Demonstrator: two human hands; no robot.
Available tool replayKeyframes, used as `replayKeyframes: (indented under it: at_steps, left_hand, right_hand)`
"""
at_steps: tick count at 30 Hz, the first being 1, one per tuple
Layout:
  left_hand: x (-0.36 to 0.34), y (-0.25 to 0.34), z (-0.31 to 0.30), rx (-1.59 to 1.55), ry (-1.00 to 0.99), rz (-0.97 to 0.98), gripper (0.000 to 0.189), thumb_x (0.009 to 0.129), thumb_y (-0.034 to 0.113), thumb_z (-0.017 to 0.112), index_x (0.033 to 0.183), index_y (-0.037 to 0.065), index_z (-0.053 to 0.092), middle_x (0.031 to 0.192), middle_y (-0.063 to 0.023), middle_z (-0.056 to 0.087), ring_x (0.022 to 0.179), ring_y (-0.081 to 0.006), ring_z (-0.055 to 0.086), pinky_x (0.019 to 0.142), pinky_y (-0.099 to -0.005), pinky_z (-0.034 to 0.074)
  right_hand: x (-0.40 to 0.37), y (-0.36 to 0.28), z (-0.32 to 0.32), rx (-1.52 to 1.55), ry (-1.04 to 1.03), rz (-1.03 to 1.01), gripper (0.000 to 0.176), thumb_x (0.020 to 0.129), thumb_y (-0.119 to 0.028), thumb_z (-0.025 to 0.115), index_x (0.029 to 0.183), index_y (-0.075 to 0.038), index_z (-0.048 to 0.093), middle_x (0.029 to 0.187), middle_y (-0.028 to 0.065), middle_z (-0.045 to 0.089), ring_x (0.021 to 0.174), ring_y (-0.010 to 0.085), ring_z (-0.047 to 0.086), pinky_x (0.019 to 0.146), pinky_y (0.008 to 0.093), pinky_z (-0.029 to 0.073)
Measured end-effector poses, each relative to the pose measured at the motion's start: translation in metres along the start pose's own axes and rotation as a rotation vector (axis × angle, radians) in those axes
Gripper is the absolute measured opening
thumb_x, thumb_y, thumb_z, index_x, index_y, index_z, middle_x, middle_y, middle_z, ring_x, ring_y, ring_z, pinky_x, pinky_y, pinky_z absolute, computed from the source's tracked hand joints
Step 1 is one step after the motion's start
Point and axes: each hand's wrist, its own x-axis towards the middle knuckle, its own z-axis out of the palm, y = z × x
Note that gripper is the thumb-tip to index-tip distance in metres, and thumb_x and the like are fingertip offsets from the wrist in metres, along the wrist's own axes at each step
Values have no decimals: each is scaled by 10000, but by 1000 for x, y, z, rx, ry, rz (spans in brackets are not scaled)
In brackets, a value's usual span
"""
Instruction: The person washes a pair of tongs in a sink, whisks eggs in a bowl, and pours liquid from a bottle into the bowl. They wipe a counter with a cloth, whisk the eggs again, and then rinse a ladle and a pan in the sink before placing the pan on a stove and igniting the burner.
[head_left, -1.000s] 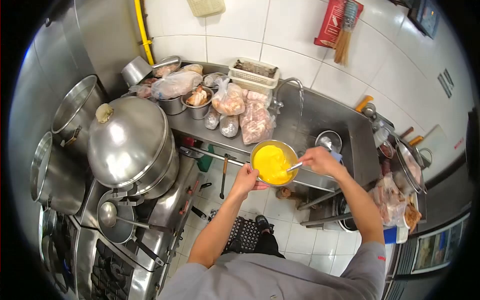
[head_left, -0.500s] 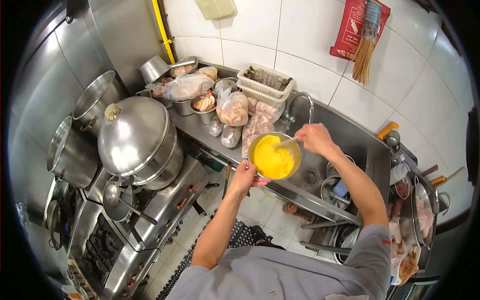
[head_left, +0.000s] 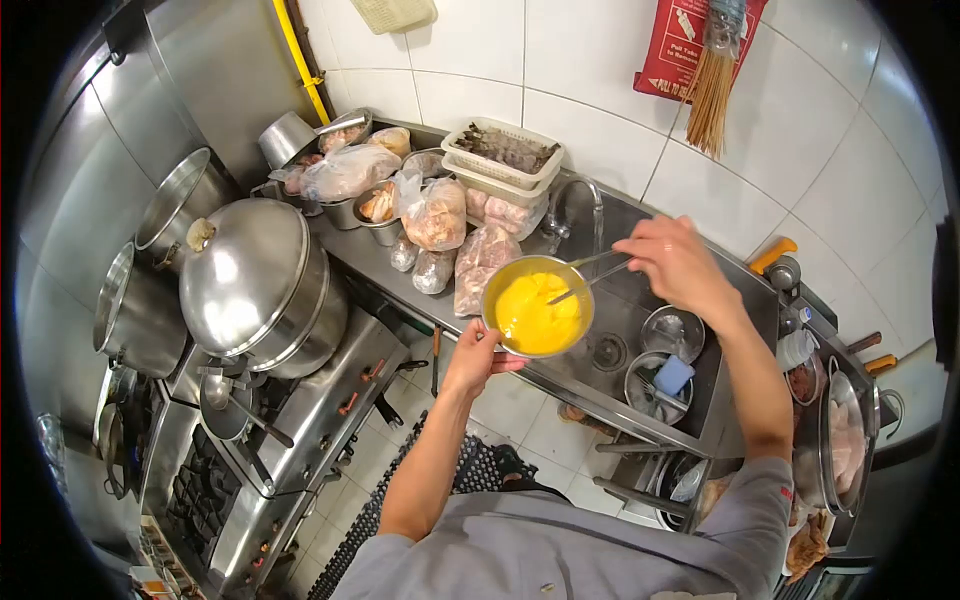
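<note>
1. Left hand (head_left: 478, 355): fingers curled up and closed on the near underside and rim of a round steel bowl (head_left: 488, 298). This is the only support the bowl has; it rests on nothing.
2. The bowl is held in the air over the front left corner of the stainless steel sink (head_left: 622, 312), just beside the steel tabletop (head_left: 350, 245). It is tipped a little toward the person.
3. Contents: yellow beaten egg (head_left: 535, 312), thick and glossy, filling most of the bowl and lying close to the near rim.
4. Right hand (head_left: 675, 262): raised above and to the right of the bowl, fingers pressed together and pinching the top ends of a pair of thin metal chopsticks (head_left: 598, 279). The tips reach down into the egg.
5. Around it: clear plastic bags of raw meat (head_left: 435, 215) on the tabletop, close to the bowl's far left side; small steel bowls and a blue sponge (head_left: 673, 376) down in the sink; a big lidded steel pot (head_left: 255, 280) on the stove at the left.
6. Risks, as I judge them:
   - A one-handed hold on a smooth rim (possibly wet; I cannot tell) could slip, dropping the bowl onto the sink edge or the tiled floor (head_left: 520, 415).
   - Hard strokes with the egg this near the low rim could flick it onto the floor or the meat bags.
   - More tilt would pour egg over the near edge.
</note>
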Motion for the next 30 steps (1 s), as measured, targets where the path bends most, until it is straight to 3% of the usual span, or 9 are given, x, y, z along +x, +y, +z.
replayKeyframes:
  at_steps: [4, 6, 11, 14, 17, 20, 23, 26, 30]
  left_hand:
    - [3, 5, 8, -13, 30, 19, 109, 933, 53, 439, 935, 65, 331, 916, -272, 620, 711, -364, 693, 568, -355, 616]
    - [1, 6, 8, -2, 50, 44, 117, 916, 65, 469, 996, 29, 392, 903, -232, 638, 714, -334, 696, 619, -374, 616]
    - [-8, 0, -10, 27, 118, 49, 118, 930, 88, 476, 1018, 53, 405, 927, -219, 650, 713, -312, 699, 598, -355, 612]
    - [-22, 2, -18, 43, 159, 61, 107, 926, 87, 481, 1017, 59, 431, 907, -185, 662, 713, -290, 702, 591, -332, 610]
    - [-37, 7, -26, 38, 221, 63, 117, 912, 43, 463, 1021, 22, 429, 944, -208, 641, 707, -299, 697, 591, -342, 616]
    - [-51, 10, -35, 52, 305, 77, 100, 918, 77, 464, 1011, 40, 472, 904, -165, 662, 692, -263, 702, 557, -312, 608]
    - [-65, 11, -48, 41, 358, 89, 109, 916, 75, 469, 1019, 40, 472, 911, -160, 662, 681, -252, 700, 550, -311, 608]
    - [-74, 11, -63, 42, 401, 120, 116, 917, 75, 471, 1028, 39, 474, 918, -148, 664, 663, -239, 695, 547, -304, 606]
    - [-88, 13, -75, 38, 445, 149, 123, 919, 80, 479, 1037, 43, 480, 926, -146, 663, 654, -226, 692, 548, -296, 603]
  right_hand:
    - [-31, 19, -11, 163, 177, 126, 297, 776, -22, 650, 1072, -32, 668, 901, 82, 616, 836, 257, 578, 755, 350, 455]
    - [-53, 29, 3, 391, 217, 308, 312, 784, -6, 644, 1093, -47, 664, 901, 87, 613, 836, 232, 582, 767, 320, 453]
    - [-127, 82, 115, 660, 260, 625, 349, 779, 6, 657, 1124, -40, 651, 887, 96, 607, 820, 205, 596, 755, 288, 471]
    - [-160, 106, 231, 472, 104, 848, 309, 785, -98, 679, 1088, -37, 666, 926, 142, 648, 892, 290, 633, 803, 373, 491]
    - [-174, 111, 339, 172, -22, 913, 252, 790, -172, 666, 1019, -71, 697, 998, 158, 670, 925, 350, 635, 827, 444, 502]
    - [-157, 84, 361, 157, -185, 1041, 191, 786, -182, 664, 944, -84, 707, 1013, 145, 673, 932, 353, 640, 832, 441, 508]
    - [-158, 81, 374, 124, -340, 1068, 182, 792, -178, 650, 924, -56, 682, 979, 165, 673, 950, 367, 635, 836, 453, 505]
    - [-155, 71, 355, 312, -529, 802, 260, 803, -161, 629, 1019, -17, 619, 1069, 208, 637, 1027, 375, 610, 864, 466, 496]
    - [-160, 58, 379, 255, -662, 659, 430, 859, -155, 570, 1231, 29, 460, 1297, 236, 498, 1128, 399, 554, 910, 479, 474]
